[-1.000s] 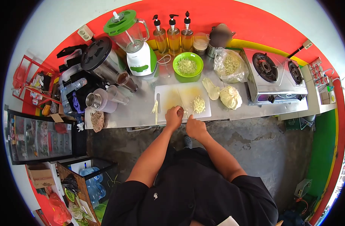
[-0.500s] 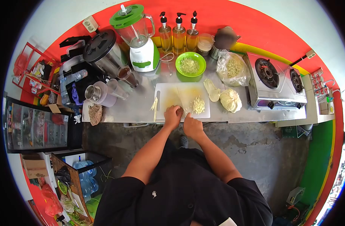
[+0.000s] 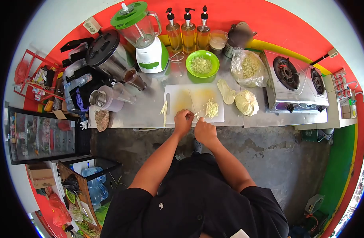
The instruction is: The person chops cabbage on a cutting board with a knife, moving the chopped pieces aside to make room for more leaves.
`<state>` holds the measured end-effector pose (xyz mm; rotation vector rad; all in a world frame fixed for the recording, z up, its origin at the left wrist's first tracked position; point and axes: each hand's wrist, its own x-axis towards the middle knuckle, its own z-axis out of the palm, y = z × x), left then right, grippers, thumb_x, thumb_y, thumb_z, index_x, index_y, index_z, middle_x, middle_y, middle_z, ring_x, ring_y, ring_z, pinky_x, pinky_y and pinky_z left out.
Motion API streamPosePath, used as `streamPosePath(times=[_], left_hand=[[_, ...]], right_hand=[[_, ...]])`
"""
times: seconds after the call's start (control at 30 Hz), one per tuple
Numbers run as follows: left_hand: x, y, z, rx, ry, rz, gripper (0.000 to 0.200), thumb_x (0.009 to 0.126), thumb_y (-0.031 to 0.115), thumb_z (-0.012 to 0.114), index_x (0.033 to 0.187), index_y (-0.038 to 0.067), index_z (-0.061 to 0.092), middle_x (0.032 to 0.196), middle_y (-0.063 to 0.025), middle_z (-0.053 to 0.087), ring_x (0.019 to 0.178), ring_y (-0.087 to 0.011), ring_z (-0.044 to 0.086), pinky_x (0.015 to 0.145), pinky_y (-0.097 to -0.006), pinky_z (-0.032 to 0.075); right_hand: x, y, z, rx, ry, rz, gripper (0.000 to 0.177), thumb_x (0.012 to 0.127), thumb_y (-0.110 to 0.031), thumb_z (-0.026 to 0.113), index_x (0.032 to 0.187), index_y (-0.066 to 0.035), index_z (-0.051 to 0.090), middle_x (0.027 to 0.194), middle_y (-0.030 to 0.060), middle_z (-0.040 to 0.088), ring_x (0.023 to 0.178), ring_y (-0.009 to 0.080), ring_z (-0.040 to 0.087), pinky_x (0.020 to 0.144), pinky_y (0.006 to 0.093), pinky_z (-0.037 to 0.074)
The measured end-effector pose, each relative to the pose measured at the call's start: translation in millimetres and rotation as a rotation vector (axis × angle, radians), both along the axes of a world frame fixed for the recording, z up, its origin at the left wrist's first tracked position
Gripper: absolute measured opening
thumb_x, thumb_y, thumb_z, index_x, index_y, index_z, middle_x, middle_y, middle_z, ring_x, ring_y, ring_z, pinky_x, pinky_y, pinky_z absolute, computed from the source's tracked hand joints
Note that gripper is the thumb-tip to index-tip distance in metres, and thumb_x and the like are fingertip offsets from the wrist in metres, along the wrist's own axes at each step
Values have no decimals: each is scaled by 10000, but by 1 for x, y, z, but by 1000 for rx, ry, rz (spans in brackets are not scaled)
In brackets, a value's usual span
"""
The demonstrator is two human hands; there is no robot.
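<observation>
Both hands are over the front edge of a white cutting board [image 3: 174, 91]. My left hand [image 3: 183, 121] is closed, its fingers pinched together on the board; what they hold is hidden. My right hand [image 3: 205, 131] is wrapped round a knife [image 3: 193, 104], whose thin blade points away across the board. Right of the blade lies a pile of pale shredded vegetable [image 3: 212, 108]. A few pale strips [image 3: 164, 108] lie at the board's left edge. A cabbage [image 3: 246, 103] and a loose leaf [image 3: 226, 92] sit just right of the board.
A green bowl of shreds [image 3: 202, 65] stands behind the board, beside a plastic bag of shreds [image 3: 249, 68]. A blender [image 3: 150, 55], pump bottles [image 3: 188, 33] and a gas stove [image 3: 295, 85] stand further back and right. Left are a pitcher [image 3: 106, 99] and a brown lump [image 3: 102, 119].
The camera view has shifted slightly. My hands remain close together at the board's front edge, with only small movement.
</observation>
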<state>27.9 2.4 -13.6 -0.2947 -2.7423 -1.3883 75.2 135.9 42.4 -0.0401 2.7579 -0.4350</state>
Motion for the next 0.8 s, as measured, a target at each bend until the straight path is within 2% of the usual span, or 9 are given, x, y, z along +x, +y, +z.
streamPosePath(times=[0.23, 0.4, 0.5, 0.67, 0.8], left_hand=[[2, 0, 3, 12, -16, 27, 83, 799, 103, 726, 842, 42, 690, 804, -99, 655, 780, -263, 618, 737, -391, 485], [2, -1, 1, 69, -1, 14, 75, 796, 98, 729, 845, 44, 711, 808, -109, 653, 778, -267, 614, 737, -383, 487], [2, -1, -1, 82, -2, 47, 82, 792, 96, 740, 853, 41, 735, 795, -108, 663, 727, -249, 614, 696, -361, 492], [-2, -6, 2, 206, -257, 85, 99, 831, 99, 735, 871, 9, 746, 780, -91, 705, 666, -143, 626, 636, -307, 497], [-3, -12, 6, 236, -284, 136, 108, 855, 103, 713, 876, -1, 732, 787, -83, 709, 706, -129, 636, 663, -300, 501]], right_hand=[[-3, -4, -6, -26, 48, -35, 280, 890, -181, 561, 1049, 42, 500, 861, 239, 710, 801, 389, 725, 715, 473, 580], [0, -1, 0, -48, -41, -58, 317, 893, -217, 586, 1055, 36, 487, 864, 248, 706, 821, 409, 719, 727, 490, 575], [4, -8, -10, -30, -12, -80, 320, 900, -230, 583, 1052, 31, 479, 867, 256, 703, 829, 419, 715, 730, 499, 573], [-1, -7, -18, -112, 57, -109, 314, 913, -232, 565, 1049, 34, 467, 869, 281, 691, 814, 455, 698, 730, 537, 559], [7, -11, -3, -194, 61, -98, 312, 919, -229, 552, 1057, 39, 470, 863, 296, 682, 800, 482, 684, 723, 565, 547]])
